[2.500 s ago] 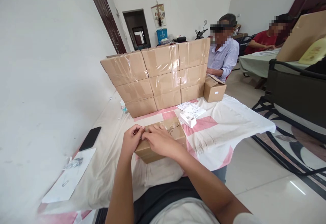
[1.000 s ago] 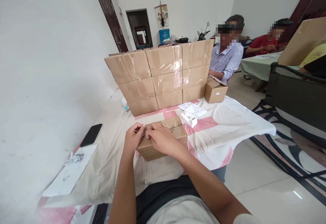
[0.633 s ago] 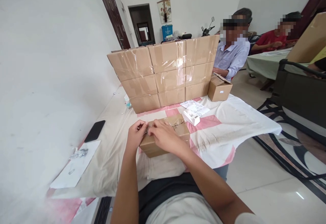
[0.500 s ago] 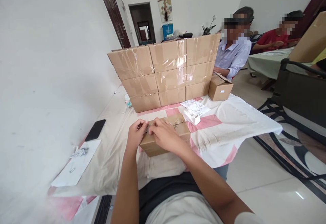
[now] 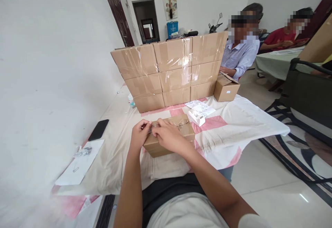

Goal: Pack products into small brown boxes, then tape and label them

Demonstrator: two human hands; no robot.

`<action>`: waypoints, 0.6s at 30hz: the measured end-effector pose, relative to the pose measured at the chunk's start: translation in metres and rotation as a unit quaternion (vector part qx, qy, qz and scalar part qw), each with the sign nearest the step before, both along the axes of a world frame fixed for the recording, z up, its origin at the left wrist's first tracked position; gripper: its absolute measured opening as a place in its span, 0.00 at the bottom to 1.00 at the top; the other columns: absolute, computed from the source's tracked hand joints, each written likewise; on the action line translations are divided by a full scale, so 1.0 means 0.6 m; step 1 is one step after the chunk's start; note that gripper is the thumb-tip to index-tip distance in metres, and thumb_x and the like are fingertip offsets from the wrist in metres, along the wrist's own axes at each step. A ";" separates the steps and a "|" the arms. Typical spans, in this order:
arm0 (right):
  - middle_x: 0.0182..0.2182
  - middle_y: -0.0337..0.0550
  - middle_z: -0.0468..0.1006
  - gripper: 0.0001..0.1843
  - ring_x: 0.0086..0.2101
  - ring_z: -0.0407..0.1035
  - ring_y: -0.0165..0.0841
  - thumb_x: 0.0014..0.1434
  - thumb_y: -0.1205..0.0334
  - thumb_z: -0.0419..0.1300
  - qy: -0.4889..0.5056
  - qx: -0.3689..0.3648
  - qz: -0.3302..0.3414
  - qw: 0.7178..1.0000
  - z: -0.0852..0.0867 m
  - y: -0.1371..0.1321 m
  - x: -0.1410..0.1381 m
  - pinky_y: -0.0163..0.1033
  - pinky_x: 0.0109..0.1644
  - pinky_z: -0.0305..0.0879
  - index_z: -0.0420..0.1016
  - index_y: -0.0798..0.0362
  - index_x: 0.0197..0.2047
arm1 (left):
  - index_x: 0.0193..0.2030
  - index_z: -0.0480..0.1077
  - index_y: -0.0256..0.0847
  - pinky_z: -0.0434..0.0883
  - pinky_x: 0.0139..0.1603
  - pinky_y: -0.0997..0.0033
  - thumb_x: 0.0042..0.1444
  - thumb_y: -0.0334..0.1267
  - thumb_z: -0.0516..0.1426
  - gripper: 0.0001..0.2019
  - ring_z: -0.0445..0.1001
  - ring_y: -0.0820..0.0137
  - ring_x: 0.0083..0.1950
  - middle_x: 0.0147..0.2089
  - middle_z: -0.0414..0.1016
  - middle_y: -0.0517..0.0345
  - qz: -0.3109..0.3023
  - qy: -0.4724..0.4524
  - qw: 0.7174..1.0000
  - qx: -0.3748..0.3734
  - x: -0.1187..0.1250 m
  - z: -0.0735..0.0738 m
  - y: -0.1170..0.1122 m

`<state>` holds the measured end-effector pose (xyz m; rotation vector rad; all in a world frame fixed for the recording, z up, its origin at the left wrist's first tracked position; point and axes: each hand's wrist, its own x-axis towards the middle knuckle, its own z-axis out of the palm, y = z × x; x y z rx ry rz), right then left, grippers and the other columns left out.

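A taped cardboard box [image 5: 160,149] lies on the cloth right in front of me, a dark thin crease or strand showing on the right part of its top. At the box's upper left edge, my left hand [image 5: 140,133] is closed in a pinch; whatever lies between the fingertips is too small to name. My right hand [image 5: 167,134] rests over the box top close beside it, fingers curled down and closed near a shiny bit that looks like tape. Its fingertips are partly hidden. Just past the box's right end sits a small white device [image 5: 196,117].
Several taped cartons [image 5: 173,72] form a wall across the table. Right of them stands an open-flapped carton [image 5: 227,89], with a person [image 5: 242,53] behind it. Printed papers [image 5: 203,107] lie near the device. A black phone [image 5: 99,130] and a paper sheet [image 5: 80,165] are at left.
The whole view has shifted slightly. Both hands stay at the same spot on the box, with only tiny finger movement.
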<state>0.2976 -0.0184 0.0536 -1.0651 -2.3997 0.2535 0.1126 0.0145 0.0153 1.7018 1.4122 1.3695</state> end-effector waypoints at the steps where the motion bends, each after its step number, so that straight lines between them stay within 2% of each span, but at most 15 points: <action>1: 0.42 0.44 0.67 0.11 0.45 0.64 0.38 0.65 0.74 0.53 0.002 0.002 -0.001 1.000 0.000 0.000 0.000 0.43 0.50 0.56 0.74 0.51 0.38 | 0.29 0.71 0.41 0.64 0.36 0.70 0.59 0.49 0.60 0.15 0.67 0.70 0.31 0.28 0.72 0.61 0.001 0.000 1.000 0.000 0.000 0.000 0.000; 4: 0.43 0.44 0.67 0.12 0.45 0.64 0.38 0.64 0.75 0.53 0.010 0.008 0.001 1.000 -0.001 0.001 0.000 0.43 0.51 0.55 0.75 0.51 0.41 | 0.28 0.71 0.41 0.64 0.36 0.70 0.58 0.50 0.60 0.15 0.66 0.70 0.31 0.28 0.72 0.61 0.001 -0.001 1.000 -0.002 0.001 0.001 -0.001; 12: 0.41 0.42 0.66 0.12 0.45 0.64 0.37 0.63 0.76 0.53 0.016 -0.003 0.018 1.000 -0.003 0.003 0.002 0.41 0.49 0.54 0.73 0.51 0.38 | 0.29 0.71 0.41 0.64 0.36 0.70 0.58 0.50 0.59 0.15 0.66 0.70 0.30 0.28 0.72 0.61 0.004 0.002 1.000 -0.004 0.001 0.002 0.001; 18: 0.42 0.43 0.66 0.13 0.45 0.64 0.37 0.63 0.76 0.53 0.012 -0.007 0.011 1.000 -0.002 0.003 0.003 0.42 0.50 0.54 0.74 0.51 0.39 | 0.29 0.71 0.41 0.64 0.36 0.70 0.58 0.50 0.60 0.15 0.66 0.70 0.31 0.28 0.72 0.61 0.005 0.003 1.000 -0.006 0.001 0.000 0.001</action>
